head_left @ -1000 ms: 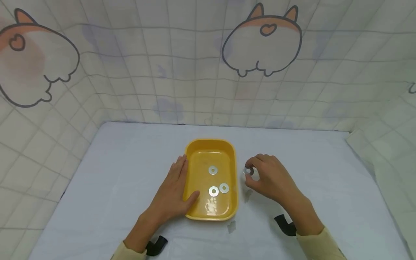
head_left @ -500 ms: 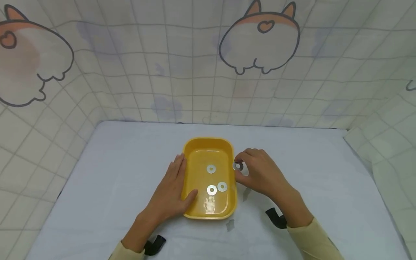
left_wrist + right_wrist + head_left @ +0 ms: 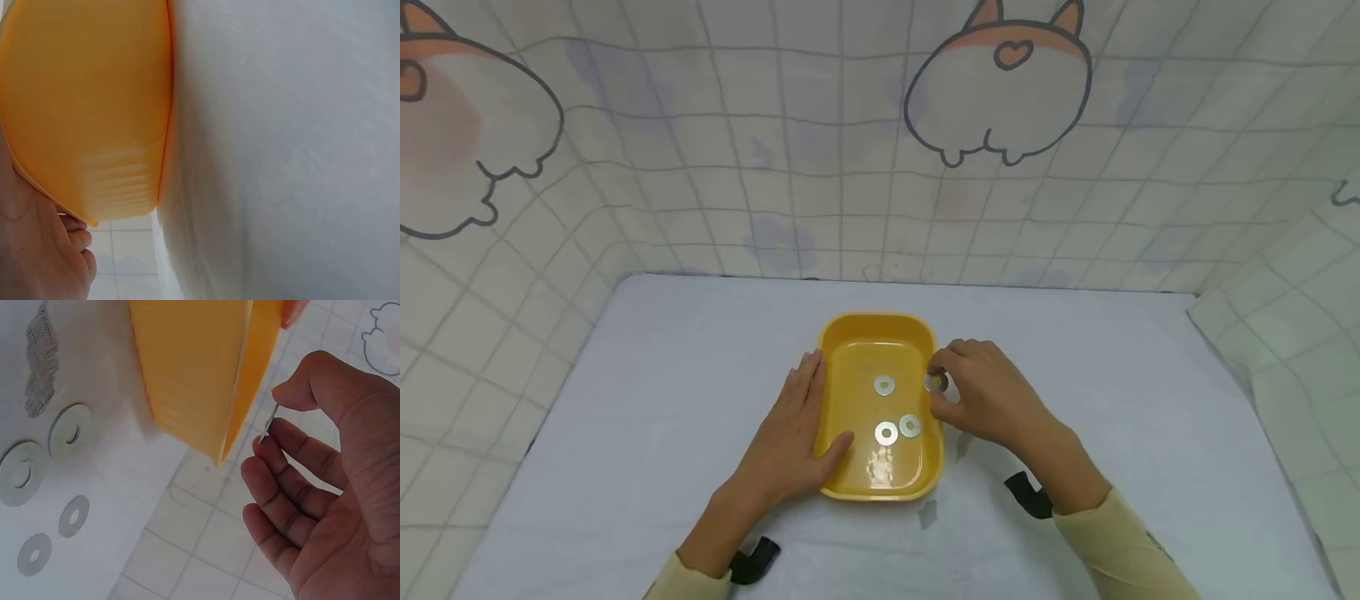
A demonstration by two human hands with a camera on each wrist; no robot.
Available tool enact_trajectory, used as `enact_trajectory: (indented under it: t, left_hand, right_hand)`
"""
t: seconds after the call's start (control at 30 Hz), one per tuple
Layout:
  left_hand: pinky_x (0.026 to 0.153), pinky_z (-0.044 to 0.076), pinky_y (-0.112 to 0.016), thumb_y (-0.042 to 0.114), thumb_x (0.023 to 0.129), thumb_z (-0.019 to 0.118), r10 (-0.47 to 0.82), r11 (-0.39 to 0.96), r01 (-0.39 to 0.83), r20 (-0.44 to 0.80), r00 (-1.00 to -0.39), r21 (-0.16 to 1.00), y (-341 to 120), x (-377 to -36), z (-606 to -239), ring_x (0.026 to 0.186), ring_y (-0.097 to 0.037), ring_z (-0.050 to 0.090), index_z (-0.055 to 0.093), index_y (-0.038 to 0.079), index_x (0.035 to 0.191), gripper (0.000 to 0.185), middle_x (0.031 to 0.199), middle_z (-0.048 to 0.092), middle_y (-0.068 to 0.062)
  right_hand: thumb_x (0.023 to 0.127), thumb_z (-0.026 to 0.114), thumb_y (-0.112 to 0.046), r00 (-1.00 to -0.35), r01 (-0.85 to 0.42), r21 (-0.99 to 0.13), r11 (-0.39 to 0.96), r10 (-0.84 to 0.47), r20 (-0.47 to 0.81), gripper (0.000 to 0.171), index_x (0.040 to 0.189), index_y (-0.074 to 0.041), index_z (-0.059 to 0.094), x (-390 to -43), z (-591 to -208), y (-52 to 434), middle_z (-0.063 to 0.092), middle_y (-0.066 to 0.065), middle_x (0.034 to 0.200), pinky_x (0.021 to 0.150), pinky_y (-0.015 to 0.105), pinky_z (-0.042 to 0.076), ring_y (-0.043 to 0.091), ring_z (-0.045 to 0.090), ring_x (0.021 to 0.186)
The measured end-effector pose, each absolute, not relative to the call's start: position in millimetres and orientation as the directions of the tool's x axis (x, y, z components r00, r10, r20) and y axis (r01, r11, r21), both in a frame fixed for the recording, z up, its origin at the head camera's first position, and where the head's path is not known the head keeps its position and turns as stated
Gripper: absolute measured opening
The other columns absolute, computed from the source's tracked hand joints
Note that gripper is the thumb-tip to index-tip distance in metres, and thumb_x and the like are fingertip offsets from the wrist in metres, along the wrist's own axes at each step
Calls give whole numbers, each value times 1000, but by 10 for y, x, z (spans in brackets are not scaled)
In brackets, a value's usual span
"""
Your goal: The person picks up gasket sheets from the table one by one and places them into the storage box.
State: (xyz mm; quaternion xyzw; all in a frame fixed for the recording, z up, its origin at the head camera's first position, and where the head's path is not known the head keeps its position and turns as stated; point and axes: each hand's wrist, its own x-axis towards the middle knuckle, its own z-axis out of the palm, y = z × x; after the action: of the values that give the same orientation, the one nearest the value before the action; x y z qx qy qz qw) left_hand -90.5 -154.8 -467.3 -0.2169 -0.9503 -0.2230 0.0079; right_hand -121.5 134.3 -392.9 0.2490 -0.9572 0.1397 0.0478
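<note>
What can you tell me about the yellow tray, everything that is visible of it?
The yellow tray is a glossy, plastic-looking rectangle with rounded corners and low walls, lying flat on the white table. Three flat metal washers lie inside. The left hand rests against its left wall, thumb over the rim; the right hand holds a fourth washer at its right rim.

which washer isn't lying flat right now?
The washer pinched in the right hand at the yellow tray's right rim. The three in the tray lie flat; in the right wrist view it is edge-on.
</note>
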Motion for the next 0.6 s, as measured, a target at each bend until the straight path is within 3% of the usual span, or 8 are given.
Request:
enact_trajectory:
  t: [0.33, 0.6]
  left_hand:
    - [139, -2, -34, 50, 101, 56, 413, 804, 435, 145, -899, 405, -1537, -910, -4670, 168, -31, 10, 14, -5, 168, 96, 180, 8, -16]
    - [139, 8, -43, 51, 100, 56, 416, 806, 445, 162, -895, 389, -1531, -918, -4687, 168, -31, 12, 15, -4, 167, 96, 179, 11, -17]
  right_hand:
    - [84, 77, -18, -838, -544, -251, 801, -504, 209, 16, 97, -9, 75, -1278, -3909, 1243, 71, 2, 90, 83, 36, 56, 19, 58, 79]
    - [84, 77, -18, -836, -548, -257, 796, -511, 199, 19, 99, -7, 77, -1315, -3868, 1217, 73, 2, 91, 84, 37, 57, 19, 61, 80]
